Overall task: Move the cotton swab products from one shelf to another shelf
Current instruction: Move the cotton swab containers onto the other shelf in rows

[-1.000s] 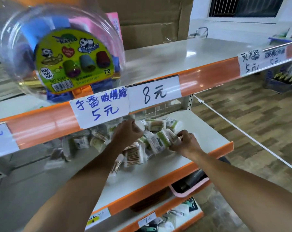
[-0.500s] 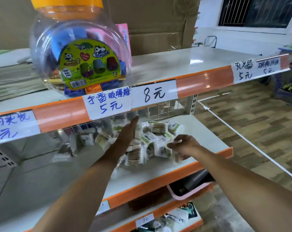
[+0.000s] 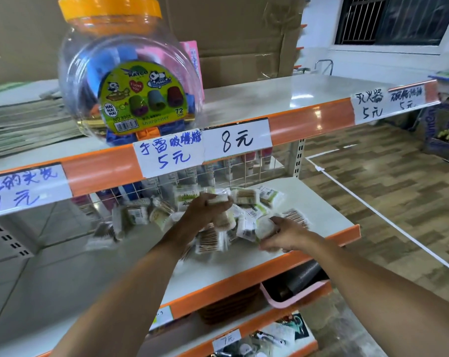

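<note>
Since half a second ago your left hand [image 3: 205,210] has curled its flat fingers onto a cotton swab packet [image 3: 218,199], and your right hand [image 3: 282,234] has dropped nearer the shelf [image 3: 329,222] edge, pinching another packet [image 3: 263,228]. Gather several per hand, squeezing lightly so the slippery wrappers don't squirt out, before lifting clear of the price strip [image 3: 203,145] above. The loose pile [image 3: 244,202] sits mid-frame, touching and just beyond both hands' fingers

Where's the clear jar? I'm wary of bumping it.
The jar stands upper left on the top shelf, above the swab packs, behind the price tags.
</note>
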A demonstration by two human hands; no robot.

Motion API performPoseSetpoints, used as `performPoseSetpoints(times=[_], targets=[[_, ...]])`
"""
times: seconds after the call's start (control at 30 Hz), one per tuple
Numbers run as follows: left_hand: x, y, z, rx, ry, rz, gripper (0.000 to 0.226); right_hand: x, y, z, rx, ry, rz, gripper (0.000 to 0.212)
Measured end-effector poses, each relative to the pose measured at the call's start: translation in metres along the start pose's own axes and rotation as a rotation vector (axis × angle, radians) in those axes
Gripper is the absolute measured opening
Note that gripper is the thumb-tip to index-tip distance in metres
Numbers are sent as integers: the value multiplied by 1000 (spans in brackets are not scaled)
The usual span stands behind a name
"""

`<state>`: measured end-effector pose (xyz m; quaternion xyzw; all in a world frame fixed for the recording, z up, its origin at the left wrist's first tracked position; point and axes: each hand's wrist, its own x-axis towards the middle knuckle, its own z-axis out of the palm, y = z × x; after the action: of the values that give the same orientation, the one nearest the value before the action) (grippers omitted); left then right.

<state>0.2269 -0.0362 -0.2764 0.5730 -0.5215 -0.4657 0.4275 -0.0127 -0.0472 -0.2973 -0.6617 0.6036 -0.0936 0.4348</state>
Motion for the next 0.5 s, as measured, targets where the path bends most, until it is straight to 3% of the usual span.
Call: performPoseSetpoints(times=[0.1,0.2,0.33,0.5], targets=[[4,-4,-5,47,-18,-23,50,4,3,8,-2,75,-2,95],[6,-8,-8,-2,-37,-70,50,9,9,15,44,124,-15,96],[10,-6,-7,-146,21,-139,39,9,6,21,235,153,-63,61],[14,-2,-10,-336,-11,-240,27,10,-10,21,521,156,-134,34]])
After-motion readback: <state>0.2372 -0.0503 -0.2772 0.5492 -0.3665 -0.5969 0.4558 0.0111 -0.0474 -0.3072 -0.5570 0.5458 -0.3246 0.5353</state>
